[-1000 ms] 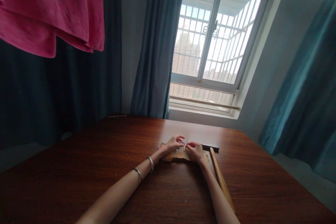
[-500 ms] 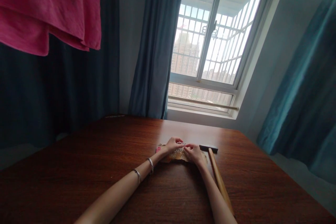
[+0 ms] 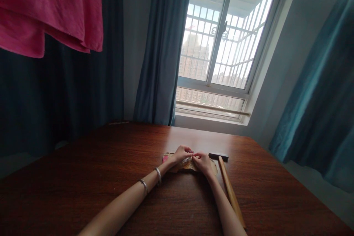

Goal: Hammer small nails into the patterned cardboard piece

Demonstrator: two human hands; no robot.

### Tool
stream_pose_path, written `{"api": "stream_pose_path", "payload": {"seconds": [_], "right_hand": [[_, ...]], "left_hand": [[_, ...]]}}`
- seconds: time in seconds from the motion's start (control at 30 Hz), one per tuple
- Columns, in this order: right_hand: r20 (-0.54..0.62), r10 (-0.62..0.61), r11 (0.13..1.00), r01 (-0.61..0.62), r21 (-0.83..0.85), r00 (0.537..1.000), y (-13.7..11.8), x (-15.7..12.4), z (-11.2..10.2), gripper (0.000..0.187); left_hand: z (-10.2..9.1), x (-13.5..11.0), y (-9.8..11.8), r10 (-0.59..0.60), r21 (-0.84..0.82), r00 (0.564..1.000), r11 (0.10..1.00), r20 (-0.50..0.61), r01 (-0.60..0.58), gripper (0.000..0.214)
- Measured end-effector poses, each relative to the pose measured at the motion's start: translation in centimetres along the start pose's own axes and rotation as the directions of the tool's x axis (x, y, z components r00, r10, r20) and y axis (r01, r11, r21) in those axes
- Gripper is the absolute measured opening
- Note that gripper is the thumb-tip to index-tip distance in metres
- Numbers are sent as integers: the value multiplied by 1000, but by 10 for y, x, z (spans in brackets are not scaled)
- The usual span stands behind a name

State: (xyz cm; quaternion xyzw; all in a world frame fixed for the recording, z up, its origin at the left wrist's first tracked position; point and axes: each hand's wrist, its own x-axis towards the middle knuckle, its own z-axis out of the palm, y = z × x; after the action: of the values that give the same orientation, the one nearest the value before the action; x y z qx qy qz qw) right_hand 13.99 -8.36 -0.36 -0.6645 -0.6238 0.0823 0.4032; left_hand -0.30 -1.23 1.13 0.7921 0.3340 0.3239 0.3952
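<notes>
Both hands meet above a flat, tan, speckled piece (image 3: 173, 169) with a ragged front edge and a pink patch at its left end. My left hand (image 3: 183, 153), at the end of an arm with two silver bracelets (image 3: 158, 176), has its thumb and fingers pinched together. The fingertips of my right hand (image 3: 203, 162) are pinched too, close against the left ones. Whatever is between them is too small to make out. Right of that hand lies a hammer (image 3: 229, 186) with a pale wooden handle and a black head, touched by neither hand.
The brown wooden table (image 3: 83, 188) spreads to both sides. Behind it are a barred window (image 3: 218, 44) and a blue curtain (image 3: 163, 51). Another curtain (image 3: 312, 99) hangs at right. A pink cloth (image 3: 55, 11) hangs at upper left.
The fingertips have shifted slightly, and the thin thing that showed between them no longer stands out. The whole view has moved a little; the hammer still lies on the table.
</notes>
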Motion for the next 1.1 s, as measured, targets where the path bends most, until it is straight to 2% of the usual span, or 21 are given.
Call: {"api": "stream_pose_path", "payload": {"seconds": [0.17,0.23,0.33,0.37,0.4,0.5,0.57,0.6,0.7,0.83,0.9,0.97,1.1], "right_hand": [[48,-32,999,32,-4,998,-7,2,-7,22],[68,-42,999,43,-10,997,-8,2,-21,24],[48,-36,997,39,-63,998,-5,-11,-56,28],[24,-25,994,28,-105,999,-3,-20,-69,29],[-31,-12,974,5,-226,999,0,-33,-82,31],[-200,60,836,-159,-525,978,8,-82,-109,39],[-299,130,732,-296,-614,945,13,-114,-113,41],[-313,143,699,-320,-640,939,15,-127,-112,42],[-302,127,647,-310,-697,945,18,-152,-101,37],[-290,103,591,-293,-752,951,19,-158,-92,30],[-279,90,617,-273,-738,956,19,-156,-94,30],[-273,121,692,-279,-666,954,18,-153,-100,30],[-209,313,856,-370,-361,927,7,-143,-114,30]], "left_hand": [[1,1,-2,7,29,1000,1000,-4,-7,27],[1,0,-2,5,27,1000,1000,1,-5,27],[2,-1,-1,6,6,1000,1000,-15,-6,27],[2,-1,-1,7,0,1000,1000,-24,-7,27],[3,-1,-2,9,-6,999,1000,-31,-10,27],[4,-1,-4,17,-11,999,1000,-32,-17,27],[4,-1,-4,18,-3,999,1000,-29,-18,27],[4,-2,-4,18,-1,999,1000,-31,-18,27],[3,-4,-1,19,-6,999,1000,-38,-20,27],[2,-7,2,14,-23,999,1000,-52,-15,28],[3,-7,1,9,-18,998,1000,-59,-10,28],[3,-7,0,2,-5,998,1000,-68,-2,28],[3,-7,-1,14,7,998,1000,-67,-13,27]]}}
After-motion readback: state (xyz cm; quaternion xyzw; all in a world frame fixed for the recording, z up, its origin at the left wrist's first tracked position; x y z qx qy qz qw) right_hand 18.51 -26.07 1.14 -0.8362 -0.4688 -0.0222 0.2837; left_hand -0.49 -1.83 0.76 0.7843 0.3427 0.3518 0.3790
